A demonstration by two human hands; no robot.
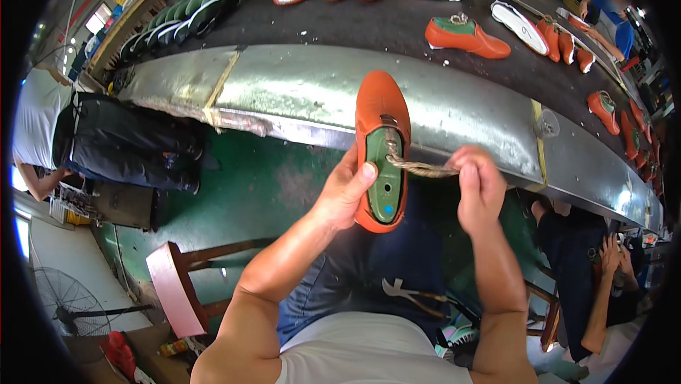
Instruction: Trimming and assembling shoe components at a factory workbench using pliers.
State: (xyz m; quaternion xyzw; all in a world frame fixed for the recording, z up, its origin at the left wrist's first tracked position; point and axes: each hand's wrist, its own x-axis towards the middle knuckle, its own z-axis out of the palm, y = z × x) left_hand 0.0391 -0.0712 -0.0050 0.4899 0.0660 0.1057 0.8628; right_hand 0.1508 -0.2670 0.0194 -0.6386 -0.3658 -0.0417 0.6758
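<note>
An orange shoe (374,100) with a green shoe last (384,189) inside it is held up before the metal table edge, toe pointing away from me. My left hand (345,189) is closed around its left side, the thumb pressed on the last's rim. A twisted tan cord (422,169) runs from the top of the last to the right. Its free end is pinched in the fingers of my right hand (479,182), which is clear of the shoe. A hammer (394,287) and a pair of pincers (429,304) lie at my lap.
Along the dark belt (340,24) lie several orange shoes, one lasted orange shoe (467,37) nearest, and a row of green shoes (202,8). A metal ledge (298,90) borders the belt. A wooden chair (177,288) stands left. Other people (124,132) are at both sides.
</note>
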